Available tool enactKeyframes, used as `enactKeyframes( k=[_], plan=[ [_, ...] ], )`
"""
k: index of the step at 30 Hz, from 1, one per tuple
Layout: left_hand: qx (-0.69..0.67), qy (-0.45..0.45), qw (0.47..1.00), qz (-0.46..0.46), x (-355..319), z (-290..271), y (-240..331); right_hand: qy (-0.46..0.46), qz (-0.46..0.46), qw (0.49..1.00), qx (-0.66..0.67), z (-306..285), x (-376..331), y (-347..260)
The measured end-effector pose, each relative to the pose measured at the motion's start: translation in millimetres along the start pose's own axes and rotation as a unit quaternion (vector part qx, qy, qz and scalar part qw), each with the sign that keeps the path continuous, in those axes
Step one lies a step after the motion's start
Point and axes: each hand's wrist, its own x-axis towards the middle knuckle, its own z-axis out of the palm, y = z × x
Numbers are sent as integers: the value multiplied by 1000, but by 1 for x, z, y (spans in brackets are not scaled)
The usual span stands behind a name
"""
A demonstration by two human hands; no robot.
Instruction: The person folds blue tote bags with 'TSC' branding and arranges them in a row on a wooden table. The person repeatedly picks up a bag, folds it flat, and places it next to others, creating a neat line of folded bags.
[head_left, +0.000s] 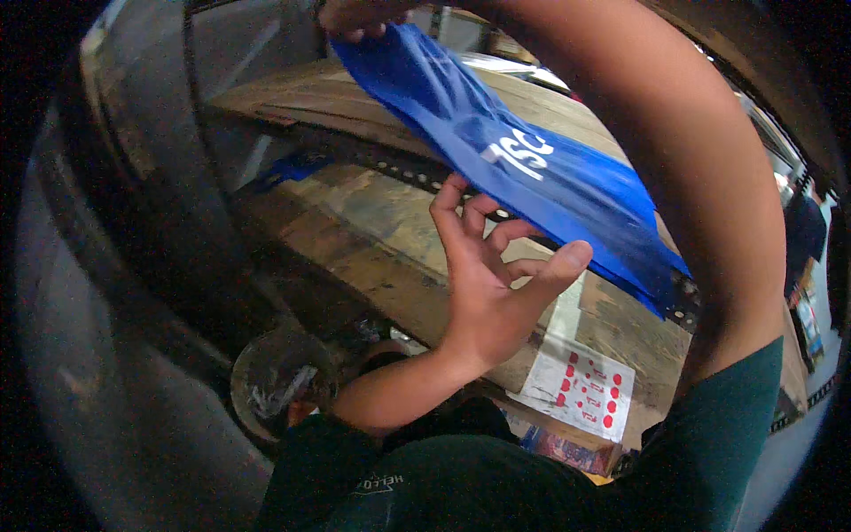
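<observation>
A blue plastic bag [567,199] with white print stretches slantwise above the wooden shelf. My right arm arches over from the right, and my right hand [363,18] is closed on the bag's upper left end; part of that hand is cut off by the frame's top. Below the bag's lower edge is my left hand [496,257], palm up, with its fingers bent and apart and its thumb stretched out. Its fingertips are close to or touching that edge; I cannot tell whether they press on it.
Wooden boards [355,208] rest along a perforated dark metal rail [399,168]. A smaller blue piece [297,167] lies at the left. A white sheet with red dots [585,390] hangs nearby. A round bin [279,381] with clear plastic scraps stands at lower left.
</observation>
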Motion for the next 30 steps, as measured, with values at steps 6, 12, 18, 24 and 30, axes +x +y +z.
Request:
enactKeyframes(
  k=[6, 12, 18, 24, 30],
  plan=[
    [53, 119, 990, 44, -17, -33, 8, 206, 21, 976, 69, -21, 30, -40],
    [32, 248, 967, 58, -11, -60, 40, 355, 28, 917, 179, -48, 48, -69],
    [168, 301, 922, 174, -8, -116, 66, 444, 29, 858, 259, -61, 45, -95],
    [97, 303, 935, 159, -40, -162, 131, 533, 40, 790, 299, -35, 24, -110],
    [151, 317, 935, 59, -101, -203, 169, 660, 22, 612, 435, 91, -65, -173]
  ],
)
